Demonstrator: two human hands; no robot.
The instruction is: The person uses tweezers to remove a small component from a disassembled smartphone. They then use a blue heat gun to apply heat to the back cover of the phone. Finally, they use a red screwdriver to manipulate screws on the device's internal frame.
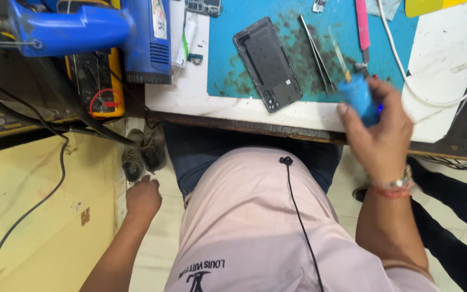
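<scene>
over the bench edge, right hand (377, 130) grips blue bottle (359, 97).

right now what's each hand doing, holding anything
Left hand: down below the table edge near the floor, fingers hidden, cannot tell if open or closed.
Right hand: closed around a blue tool at the table edge.

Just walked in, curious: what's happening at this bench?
A person sits at a repair bench. The right hand holds a small blue tool over the edge of a stained blue mat, where a dark phone back and tweezers lie. The left hand reaches down toward the floor near a shoe, holding nothing visible.
</scene>
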